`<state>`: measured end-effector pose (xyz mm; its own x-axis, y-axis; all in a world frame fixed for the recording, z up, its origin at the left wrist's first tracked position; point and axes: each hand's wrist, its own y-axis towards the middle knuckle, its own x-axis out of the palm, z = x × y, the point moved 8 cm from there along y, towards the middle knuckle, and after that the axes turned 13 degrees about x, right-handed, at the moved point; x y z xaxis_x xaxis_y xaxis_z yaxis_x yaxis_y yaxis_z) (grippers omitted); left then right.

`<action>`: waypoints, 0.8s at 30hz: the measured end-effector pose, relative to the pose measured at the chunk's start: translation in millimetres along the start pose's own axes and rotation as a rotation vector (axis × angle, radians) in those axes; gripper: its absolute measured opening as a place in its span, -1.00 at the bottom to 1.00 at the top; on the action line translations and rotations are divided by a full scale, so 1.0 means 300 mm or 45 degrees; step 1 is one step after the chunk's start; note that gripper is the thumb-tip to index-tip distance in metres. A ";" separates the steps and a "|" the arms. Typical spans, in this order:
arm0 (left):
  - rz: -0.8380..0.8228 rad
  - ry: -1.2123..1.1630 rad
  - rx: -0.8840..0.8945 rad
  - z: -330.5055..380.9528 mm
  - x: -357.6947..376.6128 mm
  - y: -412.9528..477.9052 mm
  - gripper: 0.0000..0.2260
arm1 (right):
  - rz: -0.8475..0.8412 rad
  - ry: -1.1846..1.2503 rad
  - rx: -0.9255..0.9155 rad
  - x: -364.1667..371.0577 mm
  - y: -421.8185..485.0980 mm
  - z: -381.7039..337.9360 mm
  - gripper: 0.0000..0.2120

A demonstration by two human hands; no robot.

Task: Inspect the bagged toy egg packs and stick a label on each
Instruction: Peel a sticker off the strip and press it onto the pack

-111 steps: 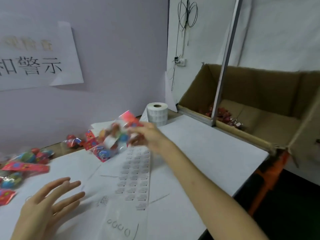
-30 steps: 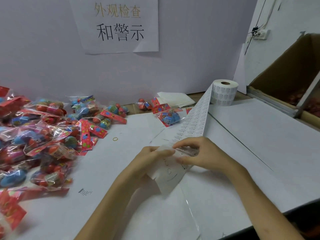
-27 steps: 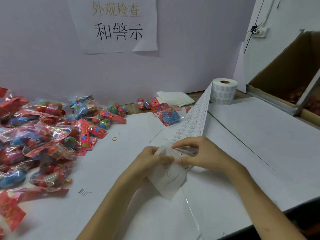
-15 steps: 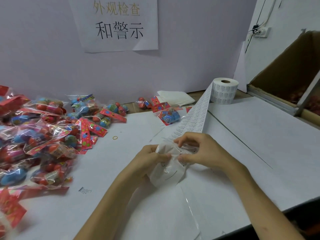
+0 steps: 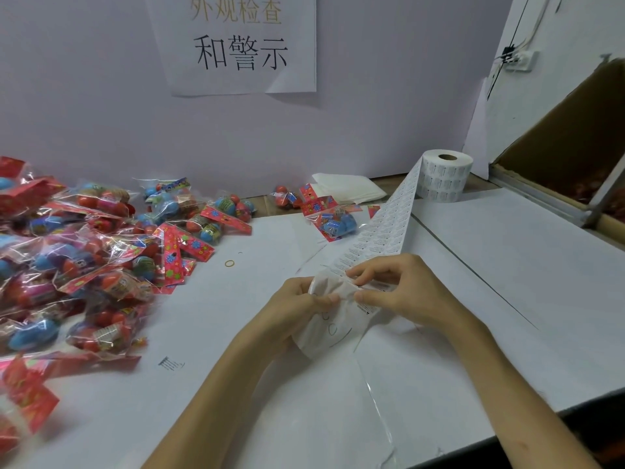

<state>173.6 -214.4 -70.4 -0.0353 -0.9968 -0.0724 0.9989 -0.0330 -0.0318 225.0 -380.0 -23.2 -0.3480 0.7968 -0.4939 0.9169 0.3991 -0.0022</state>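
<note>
A white label strip (image 5: 385, 228) runs from the roll (image 5: 443, 179) at the back right down to my hands at the table's middle. My left hand (image 5: 291, 309) grips the crumpled, emptied backing end (image 5: 329, 330) of the strip. My right hand (image 5: 399, 292) pinches the strip's edge where the printed labels begin. A big pile of bagged toy egg packs (image 5: 74, 255) with red headers lies at the left. One single pack (image 5: 334, 223) sits behind the strip.
A cardboard box (image 5: 575, 137) holding more packs stands at the right behind a metal rail. A folded white cloth (image 5: 348, 191) lies by the wall. A rubber band (image 5: 229, 263) lies on the white table (image 5: 507, 265). A paper sign hangs on the wall.
Earlier my right hand held a pack toward the box. Over the last second both hands stay at the strip's end, and the backing has been bunched up more under my fingers.
</note>
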 end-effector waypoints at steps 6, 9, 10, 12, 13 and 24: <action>-0.023 0.025 0.052 0.008 0.008 -0.001 -0.84 | 0.041 0.026 -0.020 -0.008 -0.001 -0.004 -0.87; -0.028 0.054 0.079 0.012 0.007 0.000 -0.85 | 0.049 0.025 -0.012 -0.009 0.002 -0.001 -0.88; -0.040 0.058 0.087 0.014 0.010 -0.001 -0.86 | 0.056 0.017 -0.005 -0.010 0.003 0.000 -0.88; -0.068 0.068 0.103 0.018 0.016 -0.003 -0.86 | 0.084 0.009 0.005 -0.016 0.005 0.003 -0.85; -0.080 0.080 0.110 0.020 0.019 -0.004 -0.87 | 0.099 0.010 0.005 -0.020 0.007 0.004 -0.84; 0.119 0.264 0.158 0.065 -0.043 -0.002 -0.48 | 0.414 -0.008 -0.099 -0.078 0.005 -0.021 -0.89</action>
<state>174.1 -202.9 -49.9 0.0651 -0.9600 -0.2723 0.9936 0.0371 0.1066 233.2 -395.2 -6.2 -0.0385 0.8853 -0.4635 0.9619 0.1584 0.2228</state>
